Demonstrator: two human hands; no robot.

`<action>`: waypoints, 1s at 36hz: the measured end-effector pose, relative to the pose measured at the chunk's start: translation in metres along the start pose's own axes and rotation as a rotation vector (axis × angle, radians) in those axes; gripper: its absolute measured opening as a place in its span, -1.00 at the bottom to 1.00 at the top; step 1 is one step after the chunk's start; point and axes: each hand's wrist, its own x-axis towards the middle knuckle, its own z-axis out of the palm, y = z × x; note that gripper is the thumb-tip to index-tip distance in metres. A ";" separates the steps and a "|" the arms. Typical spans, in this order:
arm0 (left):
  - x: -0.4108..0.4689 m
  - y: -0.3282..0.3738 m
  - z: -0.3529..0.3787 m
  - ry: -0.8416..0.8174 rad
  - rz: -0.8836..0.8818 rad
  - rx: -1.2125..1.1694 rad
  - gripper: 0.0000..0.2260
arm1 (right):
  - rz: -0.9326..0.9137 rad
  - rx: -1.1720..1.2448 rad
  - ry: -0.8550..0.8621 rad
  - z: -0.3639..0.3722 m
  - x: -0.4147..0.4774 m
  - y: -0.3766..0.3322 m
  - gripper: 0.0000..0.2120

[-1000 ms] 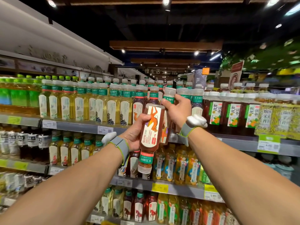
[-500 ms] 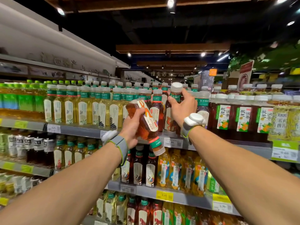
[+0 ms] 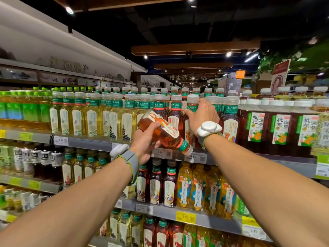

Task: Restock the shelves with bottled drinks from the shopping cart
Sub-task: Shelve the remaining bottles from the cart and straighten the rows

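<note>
My left hand (image 3: 146, 142) grips a red-brown tea bottle (image 3: 164, 131) with a white and orange label. The bottle is tilted, cap end down to the right, in front of the top shelf edge (image 3: 92, 143). My right hand (image 3: 202, 115) holds a second red tea bottle (image 3: 191, 111) upright on the top shelf, fingers round its neck below the clear cap. It stands among other red tea bottles (image 3: 175, 116). The shopping cart is out of view.
Rows of yellow tea bottles (image 3: 92, 118) fill the top shelf on the left, dark loquat tea bottles (image 3: 281, 125) on the right. Lower shelves (image 3: 178, 213) hold more bottles behind price tags. Ceiling lights and an aisle sign lie beyond.
The left hand has turned its bottle from upside-down vertical to a slant, cap down-right, and lowered it. The right hand has set its bottle upright among the shelf's red bottles.
</note>
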 end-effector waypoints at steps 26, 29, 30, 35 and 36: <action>-0.006 0.017 -0.001 0.073 -0.018 -0.247 -0.65 | 0.118 0.054 -0.050 -0.010 -0.041 -0.014 -0.51; -0.005 0.021 0.000 0.099 -0.020 -0.368 -0.59 | 0.186 0.190 0.026 -0.008 -0.058 -0.023 -0.40; -0.006 0.023 0.001 0.095 -0.035 -0.418 -0.59 | 0.224 0.247 0.036 -0.007 -0.064 -0.027 -0.36; -0.006 0.026 0.006 -0.010 -0.084 -0.638 -0.70 | 0.399 0.554 0.025 -0.003 -0.070 -0.054 -0.27; -0.006 0.025 0.007 -0.027 -0.084 -0.652 -0.74 | 0.417 0.616 0.032 -0.006 -0.067 -0.059 -0.33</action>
